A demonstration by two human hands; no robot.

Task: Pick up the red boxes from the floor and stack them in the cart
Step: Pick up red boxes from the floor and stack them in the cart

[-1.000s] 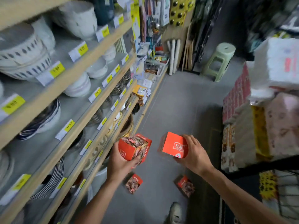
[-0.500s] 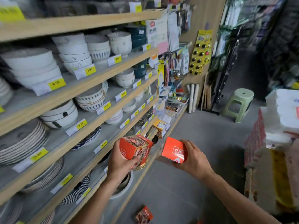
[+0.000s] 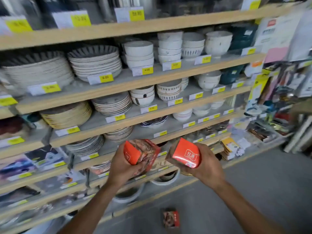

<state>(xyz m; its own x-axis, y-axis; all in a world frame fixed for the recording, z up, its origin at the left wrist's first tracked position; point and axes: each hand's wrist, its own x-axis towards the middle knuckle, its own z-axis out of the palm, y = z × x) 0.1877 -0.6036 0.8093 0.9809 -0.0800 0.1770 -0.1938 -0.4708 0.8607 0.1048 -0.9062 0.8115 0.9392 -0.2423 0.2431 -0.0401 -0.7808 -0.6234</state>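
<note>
My left hand grips a red box with a food picture on its side, held at chest height in front of the shelves. My right hand grips a second red box, its plain red end with white characters facing me. The two boxes are side by side, a small gap between them. A third red box lies on the grey floor below my hands. No cart is in view.
Wooden shelves stacked with plates and bowls fill the left and centre, close in front of me. Hanging kitchen goods and packets crowd the right end. Open grey floor stretches to the lower right.
My view has swung left and up toward the shelves. Both hands still hold their boxes and have stayed close together. The stool and the paper-goods stack on the right have left the view.
</note>
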